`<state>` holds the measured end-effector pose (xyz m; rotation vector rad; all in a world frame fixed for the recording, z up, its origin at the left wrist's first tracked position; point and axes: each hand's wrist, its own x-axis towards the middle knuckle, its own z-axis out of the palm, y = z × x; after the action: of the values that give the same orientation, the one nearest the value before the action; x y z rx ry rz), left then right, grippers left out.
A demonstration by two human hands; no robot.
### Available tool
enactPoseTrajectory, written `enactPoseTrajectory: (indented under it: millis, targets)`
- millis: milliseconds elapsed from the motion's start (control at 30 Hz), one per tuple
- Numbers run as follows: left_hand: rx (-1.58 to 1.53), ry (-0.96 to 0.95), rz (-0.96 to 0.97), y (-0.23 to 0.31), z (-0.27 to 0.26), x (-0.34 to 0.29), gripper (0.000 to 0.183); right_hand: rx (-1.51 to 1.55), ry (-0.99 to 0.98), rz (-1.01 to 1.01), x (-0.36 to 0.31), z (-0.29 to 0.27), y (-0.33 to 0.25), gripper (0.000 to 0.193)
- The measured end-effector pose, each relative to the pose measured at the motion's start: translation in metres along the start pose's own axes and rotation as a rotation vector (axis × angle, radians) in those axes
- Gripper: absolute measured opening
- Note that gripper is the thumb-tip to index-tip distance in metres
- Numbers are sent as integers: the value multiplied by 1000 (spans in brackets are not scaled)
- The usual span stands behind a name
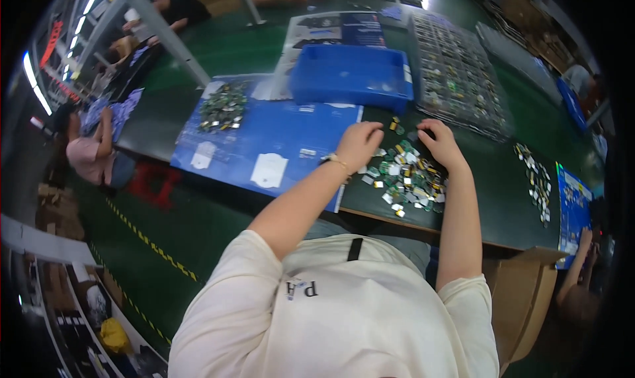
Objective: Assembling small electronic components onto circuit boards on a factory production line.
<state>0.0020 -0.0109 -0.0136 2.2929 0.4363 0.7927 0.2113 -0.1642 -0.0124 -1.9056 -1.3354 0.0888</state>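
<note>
A loose pile of small flat pieces, white, green and yellow, lies on the dark table in front of me. At its far left edge is my left hand, its fingers curled in toward the thumb; anything in them is too small to make out. My right hand hovers over the pile's far right side, fingers bent and thumb apart from them, with nothing visible held. Between the two hands sit a few stray yellow and green pieces, set off from the main pile.
Beyond the hands stands a blue plastic bin. A stack of clear compartment trays holds many pieces. Left, a blue sheet carries another heap of pieces. More pieces lie right. A cardboard box stands beside me; people sit around.
</note>
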Motion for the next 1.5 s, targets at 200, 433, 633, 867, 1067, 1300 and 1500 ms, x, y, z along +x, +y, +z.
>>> enactPoseTrajectory:
  millis: [200,433,633,867,1067,1300,1500]
  targets:
    - [-346,49,-283,-7,-8,5,26,-131,-95,251,32,5,-14,29]
    - [-92,-351,-86,1,-43,30,29,-95,-98,179,12,-2,-18,27]
    - [372,-711,216,26,-56,36,34,-112,-80,24,3,-8,-22,28]
    - [-61,-584,18,25,-57,44,23,164,-105,-153,17,-12,-49,16]
    - [-776,-406,-376,21,-30,51,23,379,-22,83,10,4,-82,17]
    - [-885,-456,-583,20,-18,68,26,700,-44,433,12,6,-71,13]
    - [-597,-59,-326,26,-6,66,24,876,145,539,15,8,-69,15]
